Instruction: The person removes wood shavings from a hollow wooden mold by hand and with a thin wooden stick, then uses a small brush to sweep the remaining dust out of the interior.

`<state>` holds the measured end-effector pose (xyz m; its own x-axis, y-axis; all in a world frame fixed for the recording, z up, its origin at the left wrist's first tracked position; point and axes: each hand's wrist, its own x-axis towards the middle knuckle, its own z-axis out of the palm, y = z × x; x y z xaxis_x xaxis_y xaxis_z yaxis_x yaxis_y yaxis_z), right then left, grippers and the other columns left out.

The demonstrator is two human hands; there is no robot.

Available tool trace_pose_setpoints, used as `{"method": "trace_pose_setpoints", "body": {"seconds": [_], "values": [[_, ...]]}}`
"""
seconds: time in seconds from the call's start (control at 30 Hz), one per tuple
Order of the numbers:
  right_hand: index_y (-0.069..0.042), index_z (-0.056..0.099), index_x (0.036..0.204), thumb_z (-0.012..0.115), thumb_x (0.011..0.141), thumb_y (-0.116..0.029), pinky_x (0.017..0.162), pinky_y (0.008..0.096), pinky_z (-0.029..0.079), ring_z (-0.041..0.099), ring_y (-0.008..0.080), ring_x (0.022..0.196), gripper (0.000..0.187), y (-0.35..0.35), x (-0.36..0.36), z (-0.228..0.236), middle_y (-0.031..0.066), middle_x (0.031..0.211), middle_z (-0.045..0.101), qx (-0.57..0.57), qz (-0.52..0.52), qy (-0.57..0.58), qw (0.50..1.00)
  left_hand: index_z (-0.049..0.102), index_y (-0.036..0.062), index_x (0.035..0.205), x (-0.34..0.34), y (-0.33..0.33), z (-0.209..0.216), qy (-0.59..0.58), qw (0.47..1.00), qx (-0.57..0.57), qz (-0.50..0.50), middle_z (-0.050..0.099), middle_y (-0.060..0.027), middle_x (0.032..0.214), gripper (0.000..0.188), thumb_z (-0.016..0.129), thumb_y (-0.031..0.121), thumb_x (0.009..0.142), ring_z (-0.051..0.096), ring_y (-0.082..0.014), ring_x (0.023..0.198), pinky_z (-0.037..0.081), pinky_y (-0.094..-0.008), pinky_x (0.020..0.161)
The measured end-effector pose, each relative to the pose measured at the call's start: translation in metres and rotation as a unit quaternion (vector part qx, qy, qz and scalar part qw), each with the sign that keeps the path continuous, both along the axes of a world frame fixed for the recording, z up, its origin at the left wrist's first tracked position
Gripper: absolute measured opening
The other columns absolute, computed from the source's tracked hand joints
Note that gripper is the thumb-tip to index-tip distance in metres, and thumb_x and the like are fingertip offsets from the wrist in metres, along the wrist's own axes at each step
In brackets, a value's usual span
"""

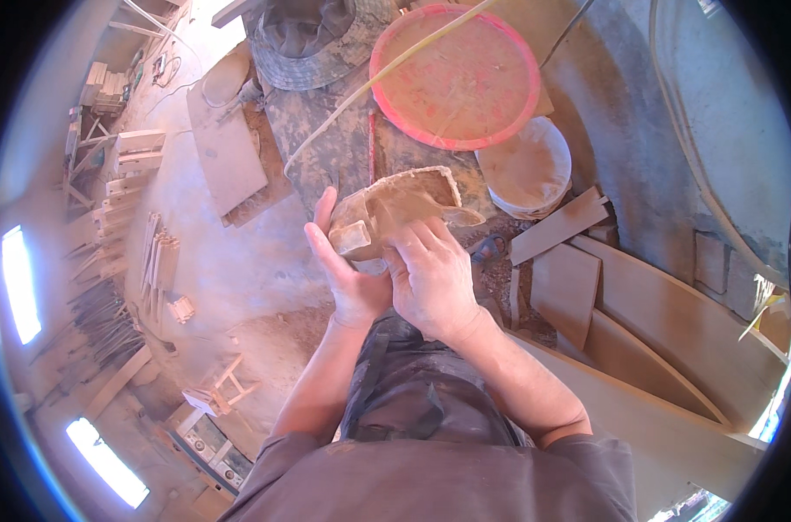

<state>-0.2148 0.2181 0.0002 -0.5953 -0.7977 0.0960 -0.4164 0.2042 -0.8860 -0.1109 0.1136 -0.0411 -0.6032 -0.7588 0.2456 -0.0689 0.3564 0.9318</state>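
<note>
Both hands are at a hollow, brown, dusty piece [413, 187] with a rough pale rim, held up in front of my body; its exact kind I cannot tell. A small pale block-like part [350, 237] sits at its left end, and a pointed tip sticks out on the right. My left hand [348, 270] cradles the left side, thumb and a finger stretched along the outside, other fingers hidden beneath. Over the near edge curl the fingers of my right hand [432, 274], pressed against the piece. The two hands meet at the wrists' inner side.
Beyond lies a stained work surface [326, 130] with a red-rimmed round tray [456, 78], a wide-brimmed hat [304, 65] and a pale hose [387, 74]. A white bucket [528, 170] stands right of it. Boards [674, 322] lean at right; stacked wood [156, 261] lines the left.
</note>
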Motion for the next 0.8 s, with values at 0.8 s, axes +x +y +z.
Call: {"method": "trace_pose_setpoints", "body": {"seconds": [0.8], "values": [[-0.013,0.073,0.116,0.077,0.088,-0.011,0.054,0.0439,0.053,0.067,0.0324,0.064,0.028,0.023,-0.053,-0.050,0.0085,0.081,0.062,0.111,0.023,0.153,0.982,0.031,-0.0032,0.152,-0.026,-0.015,-0.018,-0.009,0.978,-0.188,0.086,0.054,-0.0237,0.140,0.087,0.065,-0.011,0.073,0.055,-0.0384,0.132,0.043,-0.0519,0.115]]}}
